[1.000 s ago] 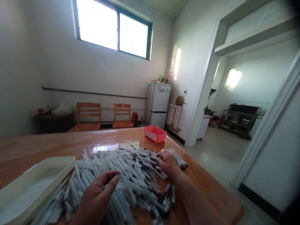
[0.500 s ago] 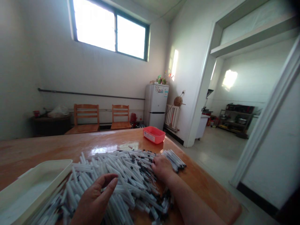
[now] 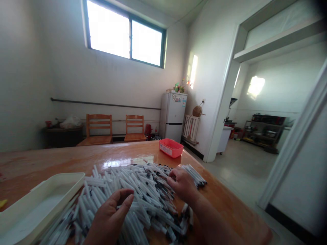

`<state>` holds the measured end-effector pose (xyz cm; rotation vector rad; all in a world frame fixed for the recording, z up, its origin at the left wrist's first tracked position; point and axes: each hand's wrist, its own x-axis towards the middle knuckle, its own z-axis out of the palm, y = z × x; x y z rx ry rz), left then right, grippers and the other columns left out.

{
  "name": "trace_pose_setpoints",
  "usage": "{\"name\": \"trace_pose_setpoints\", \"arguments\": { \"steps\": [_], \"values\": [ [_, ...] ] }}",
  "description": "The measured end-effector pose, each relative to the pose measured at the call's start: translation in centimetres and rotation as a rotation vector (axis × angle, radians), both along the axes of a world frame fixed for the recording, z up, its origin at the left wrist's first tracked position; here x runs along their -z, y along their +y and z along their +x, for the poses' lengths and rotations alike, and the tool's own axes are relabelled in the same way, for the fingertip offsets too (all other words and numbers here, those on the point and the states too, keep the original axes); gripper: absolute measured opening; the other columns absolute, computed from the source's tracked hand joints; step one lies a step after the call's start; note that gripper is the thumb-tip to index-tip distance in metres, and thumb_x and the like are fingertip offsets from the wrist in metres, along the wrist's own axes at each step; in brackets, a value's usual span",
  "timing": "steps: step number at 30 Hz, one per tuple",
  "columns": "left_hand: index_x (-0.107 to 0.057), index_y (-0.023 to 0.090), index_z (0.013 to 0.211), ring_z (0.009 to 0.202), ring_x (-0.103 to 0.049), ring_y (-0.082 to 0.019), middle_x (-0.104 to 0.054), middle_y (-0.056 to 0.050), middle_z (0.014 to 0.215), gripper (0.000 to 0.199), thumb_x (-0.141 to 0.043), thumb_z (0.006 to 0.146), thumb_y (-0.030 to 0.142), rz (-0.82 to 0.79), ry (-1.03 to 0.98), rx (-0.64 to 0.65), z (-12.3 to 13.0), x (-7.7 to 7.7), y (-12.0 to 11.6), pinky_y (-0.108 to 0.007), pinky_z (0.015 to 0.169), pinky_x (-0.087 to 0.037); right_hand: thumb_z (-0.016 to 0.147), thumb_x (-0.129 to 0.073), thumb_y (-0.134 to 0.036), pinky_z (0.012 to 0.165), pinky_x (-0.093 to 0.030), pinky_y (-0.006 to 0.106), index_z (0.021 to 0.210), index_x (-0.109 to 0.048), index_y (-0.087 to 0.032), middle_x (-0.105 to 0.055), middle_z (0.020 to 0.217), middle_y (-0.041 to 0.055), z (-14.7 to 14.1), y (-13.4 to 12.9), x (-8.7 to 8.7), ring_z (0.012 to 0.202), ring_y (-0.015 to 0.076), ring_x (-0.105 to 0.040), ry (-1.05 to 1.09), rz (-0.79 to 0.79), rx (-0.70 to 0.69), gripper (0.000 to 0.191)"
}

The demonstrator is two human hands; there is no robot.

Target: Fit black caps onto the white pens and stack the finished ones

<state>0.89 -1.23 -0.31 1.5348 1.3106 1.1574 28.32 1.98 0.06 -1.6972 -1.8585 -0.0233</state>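
Note:
A large heap of clear and whitish pen barrels (image 3: 138, 185), mixed with dark pieces, covers the near table. My left hand (image 3: 109, 212) hovers over the heap's near left part, thumb and forefinger curved into a loop with a small gap at the tips; nothing shows between them. At the heap's right edge is my right hand (image 3: 182, 182), its fingers curled inward and bunched together; whatever they may hold is hidden. Just beyond it, a bundle of pens with black ends (image 3: 195, 175) lies side by side, partly covered by that hand.
On the left stands a long cream tray (image 3: 65, 197). A red plastic basket (image 3: 171, 148) sits near the far right edge of the wooden table (image 3: 227, 204). Behind are two wooden chairs (image 3: 99, 127) and a fridge (image 3: 173, 117); a doorway opens at right.
The view has shifted slightly, moving the scene rightward. My right hand has lifted a little from the heap, with its fingers drawn in. My left hand keeps the same shape.

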Motion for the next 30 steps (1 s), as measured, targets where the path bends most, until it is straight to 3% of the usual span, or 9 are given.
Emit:
{"name": "trace_pose_setpoints", "arguments": {
  "steps": [6, 9, 11, 13, 16, 20, 25, 30],
  "values": [
    [-0.069, 0.02, 0.116, 0.094, -0.068, -0.027, -0.072, -0.01, 0.113, 0.058, -0.069, 0.075, 0.061, -0.116, -0.147, 0.102, 0.9, -0.7, -0.8, -0.031, 0.069, -0.052, 0.086, -0.064, -0.026, 0.074, -0.039, 0.027, 0.083, -0.066, -0.021, -0.06, 0.086, 0.0024, -3.9, -3.3, -1.9, 0.083, 0.0169, -0.056, 0.199, 0.099, -0.367, 0.007],
    [-0.068, 0.02, 0.116, 0.072, -0.064, -0.02, -0.073, -0.005, 0.09, 0.053, -0.066, 0.079, 0.058, -0.092, -0.207, 0.144, 1.3, -0.8, -1.3, -0.027, 0.058, -0.045, 0.081, -0.068, -0.022, 0.072, -0.04, 0.028, 0.086, -0.067, -0.02, -0.059, 0.087, 0.0022, -5.3, -4.2, -1.9, 0.082, 0.0168, -0.056, 0.219, 0.109, -0.497, 0.005],
    [-0.07, 0.02, 0.111, 0.068, -0.059, -0.017, -0.071, -0.003, 0.08, 0.045, -0.065, 0.082, 0.055, -0.039, -0.234, 0.134, 1.3, -1.0, -1.5, -0.026, 0.058, -0.044, 0.08, -0.068, -0.02, 0.072, -0.04, 0.028, 0.086, -0.067, -0.02, -0.057, 0.086, 0.0013, -5.8, -4.3, -1.8, 0.081, 0.0161, -0.055, 0.26, 0.097, -0.562, 0.007],
    [-0.071, 0.021, 0.104, 0.076, -0.06, -0.018, -0.072, -0.004, 0.087, 0.038, -0.064, 0.084, 0.052, -0.001, -0.248, 0.103, 1.0, -1.4, -1.6, -0.027, 0.064, -0.045, 0.078, -0.068, -0.017, 0.07, -0.04, 0.027, 0.09, -0.068, -0.02, -0.056, 0.084, 0.0, -5.9, -4.2, -1.6, 0.079, 0.0148, -0.054, 0.361, 0.042, -0.61, 0.012],
    [-0.071, 0.02, 0.097, 0.091, -0.062, -0.021, -0.072, -0.006, 0.101, 0.034, -0.061, 0.086, 0.051, 0.02, -0.252, 0.06, 0.3, -2.0, -1.4, -0.029, 0.076, -0.047, 0.078, -0.067, -0.014, 0.064, -0.041, 0.025, 0.101, -0.067, -0.02, -0.058, 0.082, -0.001, -5.4, -3.8, -1.3, 0.072, 0.0122, -0.052, 0.669, -0.125, -0.642, 0.023],
    [-0.066, 0.018, 0.107, 0.067, -0.056, -0.016, -0.069, -0.002, 0.078, 0.042, -0.06, 0.086, 0.054, -0.018, -0.278, 0.063, -0.3, -2.4, -1.0, -0.026, 0.063, -0.042, 0.082, -0.071, -0.022, 0.063, -0.045, 0.024, 0.102, -0.068, -0.017, -0.066, 0.086, 0.0023, -4.3, -3.1, -1.3, 0.07, 0.0116, -0.056, 1.18, -0.272, -0.658, 0.021],
    [-0.062, 0.011, 0.114, 0.052, -0.041, -0.011, -0.06, 0.002, 0.063, 0.06, -0.059, 0.082, 0.062, -0.224, -0.168, 0.325, -0.1, -1.6, -0.7, -0.024, 0.051, -0.029, 0.084, -0.074, -0.035, 0.052, -0.045, 0.021, 0.1, -0.072, -0.013, -0.066, 0.075, 0.0035, -2.6, -2.0, -1.8, 0.057, 0.009, -0.056, 1.553, -0.24, -0.623, 0.027],
    [-0.065, 0.013, 0.115, 0.055, -0.037, -0.011, -0.054, 0.004, 0.062, 0.058, -0.054, 0.086, 0.062, -0.259, 0.008, 0.437, -0.1, -1.1, -1.0, -0.023, 0.052, -0.024, 0.086, -0.072, -0.042, 0.044, -0.04, 0.018, 0.09, -0.073, -0.013, -0.064, 0.067, 0.0018, -1.4, -1.2, -1.5, 0.05, 0.0069, -0.051, 1.659, -0.134, -0.544, 0.029]
  ]
}}
